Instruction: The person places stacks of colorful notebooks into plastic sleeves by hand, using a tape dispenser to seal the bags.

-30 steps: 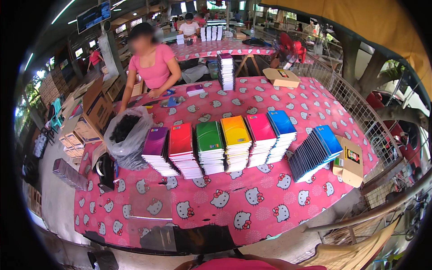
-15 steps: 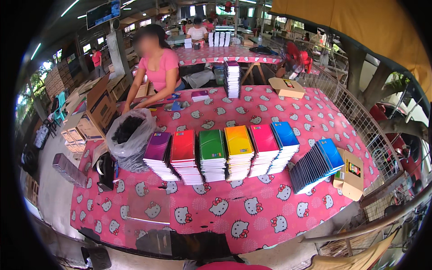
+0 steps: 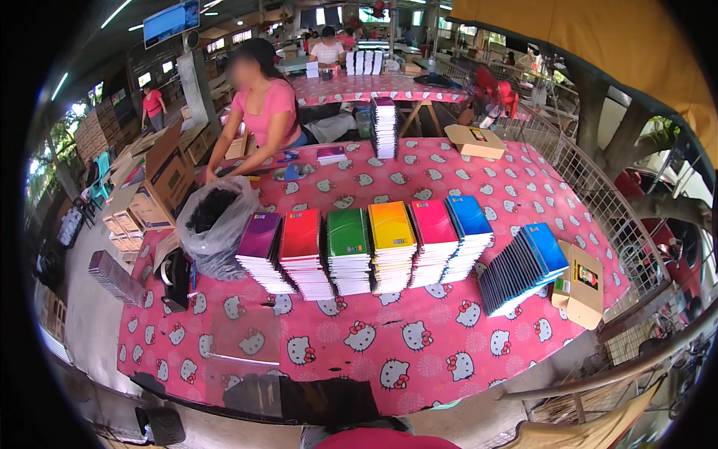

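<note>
Neither hand shows in view. The view has drawn nearer the surface (image 3: 419, 352) since a second ago — six coloured notebook stacks (image 3: 374, 251) sit unmoved, untouched.

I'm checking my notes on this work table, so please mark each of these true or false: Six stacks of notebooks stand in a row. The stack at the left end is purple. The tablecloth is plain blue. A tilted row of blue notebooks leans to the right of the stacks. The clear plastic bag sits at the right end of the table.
1. Six stacks of notebooks stand in a row: true.
2. The left-end purple stack is purple: true.
3. The tablecloth is plain blue: false, it is pink with a white cartoon cat print.
4. A tilted row of blue notebooks leans right of the stacks: true.
5. The plastic bag sits at the right end: false, it sits left of the stacks.
</note>
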Demonstrator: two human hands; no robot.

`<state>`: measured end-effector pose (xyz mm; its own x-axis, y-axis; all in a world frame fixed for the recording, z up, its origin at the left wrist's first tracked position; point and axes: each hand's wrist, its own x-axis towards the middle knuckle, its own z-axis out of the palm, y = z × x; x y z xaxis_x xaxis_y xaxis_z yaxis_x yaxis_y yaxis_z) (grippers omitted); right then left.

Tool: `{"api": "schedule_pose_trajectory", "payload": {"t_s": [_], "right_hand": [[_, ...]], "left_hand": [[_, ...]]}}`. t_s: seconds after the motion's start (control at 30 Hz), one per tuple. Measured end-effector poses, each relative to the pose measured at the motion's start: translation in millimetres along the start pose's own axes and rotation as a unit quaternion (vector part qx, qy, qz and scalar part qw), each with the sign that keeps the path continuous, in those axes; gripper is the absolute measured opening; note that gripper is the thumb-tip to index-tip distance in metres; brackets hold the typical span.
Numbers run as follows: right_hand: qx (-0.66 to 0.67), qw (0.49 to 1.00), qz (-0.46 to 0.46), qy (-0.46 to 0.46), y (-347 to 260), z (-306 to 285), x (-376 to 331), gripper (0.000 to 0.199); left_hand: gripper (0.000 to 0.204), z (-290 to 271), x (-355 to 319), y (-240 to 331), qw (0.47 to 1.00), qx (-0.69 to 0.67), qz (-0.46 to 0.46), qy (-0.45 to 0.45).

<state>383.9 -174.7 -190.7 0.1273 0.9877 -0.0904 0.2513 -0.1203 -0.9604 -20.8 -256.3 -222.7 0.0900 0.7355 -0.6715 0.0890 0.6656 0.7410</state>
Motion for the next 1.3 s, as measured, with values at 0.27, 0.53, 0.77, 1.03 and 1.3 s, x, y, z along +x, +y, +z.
{"api": "schedule_pose_trajectory", "payload": {"t_s": [0.27, 0.53, 0.77, 1.03, 1.3], "right_hand": [[-0.008, 1.000, 0.002, -0.010, 2.5, -1.6, -5.7, 0.047], [-0.014, 1.000, 0.011, -0.011, 8.0, -4.0, 0.7, 0.042], [-0.022, 0.999, 0.017, -0.042, 12.5, -12.9, -8.7, 0.039], [-0.006, 0.695, 0.276, -0.664, 31.6, -58.4, -66.1, 0.035], [-0.503, 0.758, -0.339, 0.240, -178.8, -83.8, 185.3, 0.062]], "left_hand": [[0.050, 8.3, -1.8, 1.5, 1.000, 0.010, 0.010, -0.010], [0.050, -10.1, -18.7, -33.1, 0.997, 0.002, -0.072, 0.027], [0.049, -22.9, -38.5, -83.5, 0.987, 0.044, -0.157, 0.005], [0.032, 17.8, -66.9, 137.3, 0.824, 0.434, 0.318, -0.178], [0.050, 223.4, 81.9, 372.2, 0.498, 0.464, 0.687, 0.253]]}}
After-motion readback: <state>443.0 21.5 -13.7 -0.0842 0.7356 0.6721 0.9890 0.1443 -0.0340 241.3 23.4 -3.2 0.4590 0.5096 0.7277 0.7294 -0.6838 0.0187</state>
